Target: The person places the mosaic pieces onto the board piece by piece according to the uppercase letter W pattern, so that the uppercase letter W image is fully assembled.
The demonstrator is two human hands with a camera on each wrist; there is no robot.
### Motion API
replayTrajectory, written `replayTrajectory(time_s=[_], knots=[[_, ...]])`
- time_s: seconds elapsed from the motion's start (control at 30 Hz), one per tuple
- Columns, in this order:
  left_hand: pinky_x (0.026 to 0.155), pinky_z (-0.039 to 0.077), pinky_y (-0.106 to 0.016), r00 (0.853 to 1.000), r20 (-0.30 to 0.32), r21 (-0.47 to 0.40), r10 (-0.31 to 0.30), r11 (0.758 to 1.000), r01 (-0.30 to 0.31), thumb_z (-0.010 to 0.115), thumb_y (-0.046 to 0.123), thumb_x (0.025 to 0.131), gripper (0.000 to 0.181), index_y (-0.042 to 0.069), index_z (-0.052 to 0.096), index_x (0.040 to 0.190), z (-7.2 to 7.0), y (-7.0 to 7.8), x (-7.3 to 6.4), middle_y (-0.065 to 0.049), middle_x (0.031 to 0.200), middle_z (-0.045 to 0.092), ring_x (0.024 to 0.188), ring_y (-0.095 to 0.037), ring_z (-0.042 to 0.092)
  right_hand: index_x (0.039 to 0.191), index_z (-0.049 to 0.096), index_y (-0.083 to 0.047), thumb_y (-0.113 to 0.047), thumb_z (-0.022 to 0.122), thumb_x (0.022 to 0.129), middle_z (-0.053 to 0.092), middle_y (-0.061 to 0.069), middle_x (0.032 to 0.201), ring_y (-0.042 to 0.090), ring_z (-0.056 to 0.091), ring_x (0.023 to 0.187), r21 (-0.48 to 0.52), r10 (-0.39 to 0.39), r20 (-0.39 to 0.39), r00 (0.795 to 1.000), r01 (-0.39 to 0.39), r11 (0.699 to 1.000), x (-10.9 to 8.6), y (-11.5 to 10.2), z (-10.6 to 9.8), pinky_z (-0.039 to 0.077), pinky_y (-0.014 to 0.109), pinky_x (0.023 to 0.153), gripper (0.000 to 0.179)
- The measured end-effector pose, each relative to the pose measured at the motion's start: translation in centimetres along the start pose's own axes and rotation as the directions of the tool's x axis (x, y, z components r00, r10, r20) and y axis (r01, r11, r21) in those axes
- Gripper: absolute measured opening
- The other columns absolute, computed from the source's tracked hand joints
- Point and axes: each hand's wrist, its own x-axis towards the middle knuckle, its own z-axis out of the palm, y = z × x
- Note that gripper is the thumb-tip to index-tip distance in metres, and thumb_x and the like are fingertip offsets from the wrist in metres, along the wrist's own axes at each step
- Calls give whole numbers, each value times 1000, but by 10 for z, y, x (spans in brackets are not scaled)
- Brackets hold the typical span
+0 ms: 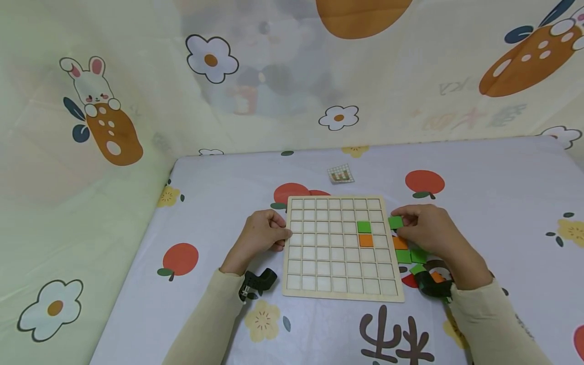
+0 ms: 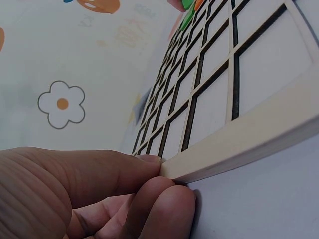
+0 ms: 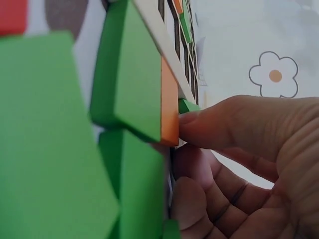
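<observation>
A pale wooden grid board [image 1: 343, 296] lies on the cloth, with one green tile [image 1: 363, 227] and one orange tile [image 1: 366, 240] in adjoining cells near its right side. My left hand [image 1: 261, 232] grips the board's left edge, thumb on the rim and fingers curled against its side in the left wrist view. Beside the right edge, my right hand [image 1: 426, 230] pinches a green square tile [image 1: 396, 222] between thumb and fingers; the right wrist view shows only a corner of it. Loose tiles lie just below that hand, including an orange tile [image 1: 400, 243] and a green tile [image 1: 403, 256].
Behind the board lies a small card [image 1: 340, 174] printed with a grid pattern. More loose green and orange tiles are partly hidden by the right wrist's black camera [image 1: 431, 286]. A patterned curtain [image 1: 274, 101] hangs along the table's back edge.
</observation>
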Motion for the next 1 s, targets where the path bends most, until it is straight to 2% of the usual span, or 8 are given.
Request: replayTrajectory(time_s=[0.4,0.77,1.0], knots=[[55,61,-27,1000,-7,8,1,1000,-1,79,2,89,17,0,64,95,0,1,0,-9,76,66,56,-14,65,124,70,0,-8,72,89,62,9,91,29,55,90,-49,-10,-22,1000,9,999,2,-1,1,45,31,61,36],[55,61,-27,1000,0,6,9,1000,-9,80,3,89,18,0,63,95,0,-1,0,-10,76,66,55,-15,65,119,73,5,-11,75,87,59,7,79,26,53,82,-129,-20,-13,1000,18,992,2,-3,-1,45,30,53,36],[56,62,-28,1000,3,-2,11,1000,-11,80,3,89,17,0,63,94,0,-1,0,-10,76,67,56,-14,66,117,74,5,-12,77,86,57,5,76,25,52,81,-116,-21,-20,1000,18,993,-1,-4,-1,43,29,54,35]])
